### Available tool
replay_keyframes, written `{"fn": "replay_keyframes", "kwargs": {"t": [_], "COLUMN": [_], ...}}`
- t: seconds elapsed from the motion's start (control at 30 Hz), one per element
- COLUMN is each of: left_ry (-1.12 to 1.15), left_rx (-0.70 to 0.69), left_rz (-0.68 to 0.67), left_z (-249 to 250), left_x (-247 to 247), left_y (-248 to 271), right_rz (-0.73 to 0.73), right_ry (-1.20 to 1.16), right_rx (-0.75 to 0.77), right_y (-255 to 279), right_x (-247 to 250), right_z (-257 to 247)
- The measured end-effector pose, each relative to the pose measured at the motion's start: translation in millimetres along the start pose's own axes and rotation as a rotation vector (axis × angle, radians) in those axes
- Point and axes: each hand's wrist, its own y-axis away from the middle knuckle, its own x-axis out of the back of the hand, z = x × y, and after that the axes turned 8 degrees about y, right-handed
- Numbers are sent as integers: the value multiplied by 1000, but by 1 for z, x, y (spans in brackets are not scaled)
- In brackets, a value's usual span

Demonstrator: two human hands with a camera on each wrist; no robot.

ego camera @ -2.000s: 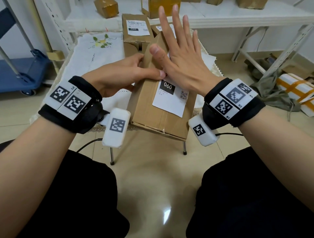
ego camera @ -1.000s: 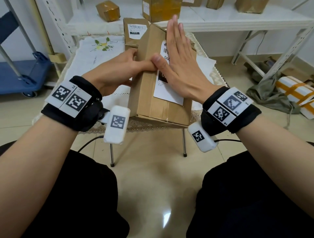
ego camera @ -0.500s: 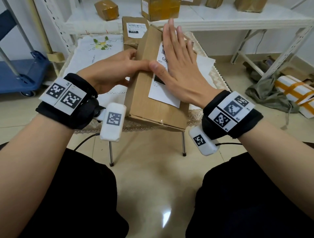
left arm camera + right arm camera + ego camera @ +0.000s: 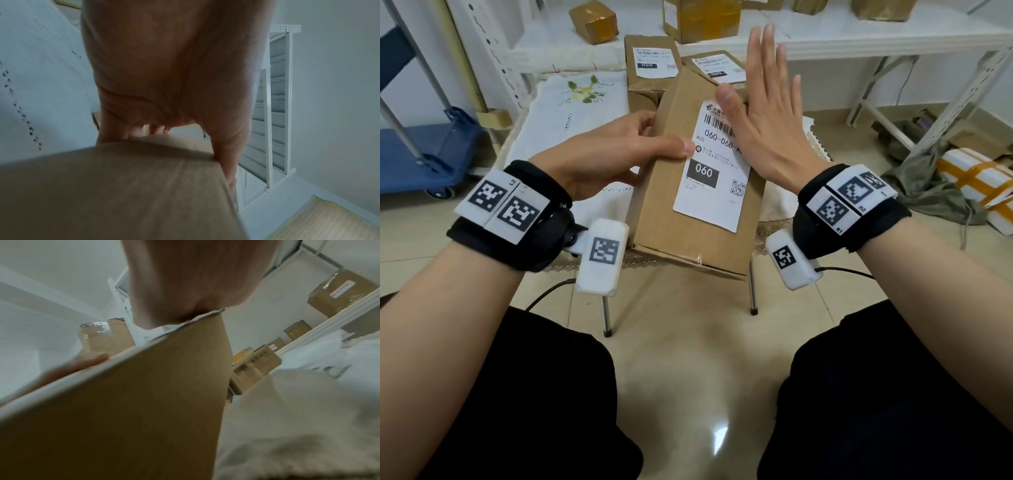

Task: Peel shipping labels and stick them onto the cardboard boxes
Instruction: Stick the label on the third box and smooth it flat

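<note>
My left hand [image 4: 616, 150] grips the cardboard box [image 4: 671, 219], thumb beside the shipping label [image 4: 717, 164]. My right hand [image 4: 767, 126] lies flat, fingers straight. I'd press the corners beyond those fingertips firmly.

I see a long brown cardboard box [image 4: 688, 192] tilted up off the small cloth-covered table, its near end low and its far end raised, with a seam of clear tape along the near edge. A white shipping label [image 4: 714, 171] lies flat on its upper face, printed with a barcode, "060-06B", a black block reading "060" and a small QR code; its far right corner is hidden from me. Behind it on the table sit two more brown labelled boxes [image 4: 650, 73], each with a white label with the same black block.
</note>
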Motion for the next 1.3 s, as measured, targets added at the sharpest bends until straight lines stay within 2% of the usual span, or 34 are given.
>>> {"fn": "replay_keyframes", "kwargs": {"t": [0.07, 0.23, 0.37, 0.6, 0.9, 1.17, 1.3], "left_ry": [19, 30, 50, 35, 34, 42, 20], "left_rx": [15, 18, 5, -21, 23, 18, -38], "left_rz": [4, 30, 39, 47, 22, 33, 41], "left_z": [0, 2, 2, 0, 0, 2, 3], "left_x": [0, 5, 9, 12, 9, 9, 5], "left_y": [-1, -2, -2, 0, 0, 0, 1], "right_rz": [6, 42, 1, -40, -45, -12, -2], "right_ry": [-23, 14, 83, 68, 33, 27, 54], "right_rx": [-6, 94, 139, 48, -50, 46, 45], "right_y": [1, 11, 16, 9, -2, 11, 11], "right_x": [1, 5, -1, -6, -2, 0, -5], "right_z": [-2, -18, -21, -5, 11, -9, -8]}}
